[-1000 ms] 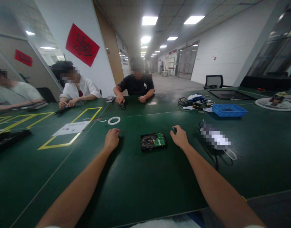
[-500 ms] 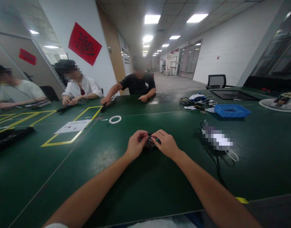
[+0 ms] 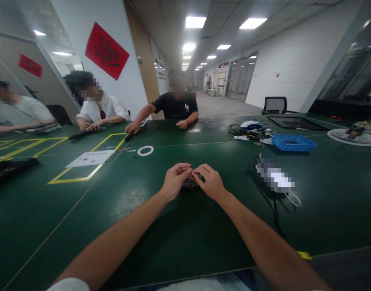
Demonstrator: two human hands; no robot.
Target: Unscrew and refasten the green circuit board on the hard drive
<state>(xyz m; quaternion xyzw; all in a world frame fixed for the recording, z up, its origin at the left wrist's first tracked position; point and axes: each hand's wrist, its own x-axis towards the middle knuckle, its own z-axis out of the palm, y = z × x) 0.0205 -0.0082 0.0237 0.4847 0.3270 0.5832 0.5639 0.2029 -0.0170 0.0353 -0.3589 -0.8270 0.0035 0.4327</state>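
A small dark device with its inner parts exposed (image 3: 190,185) lies on the green table, partly covered by my fingers. My left hand (image 3: 176,182) is closed in a pinch over its left side. From the right, my right hand (image 3: 212,184) also pinches, its fingertips nearly meeting the left ones above the device. A small dark green object (image 3: 201,177) sticks out between my right fingers; its kind is unclear. Whatever is between my fingertips is too small to make out.
Right of my hands lies a blurred-out item with a cable (image 3: 275,176). Behind it are a blue tray (image 3: 294,143), a pile of cables (image 3: 249,128) and a round white grille (image 3: 352,137). A white ring (image 3: 145,150) and paper (image 3: 90,158) lie left. Several people sit across.
My fingertips have come closer together over the device, covering more of its top. The view has shifted slightly. The person opposite keeps a hand on a black object.
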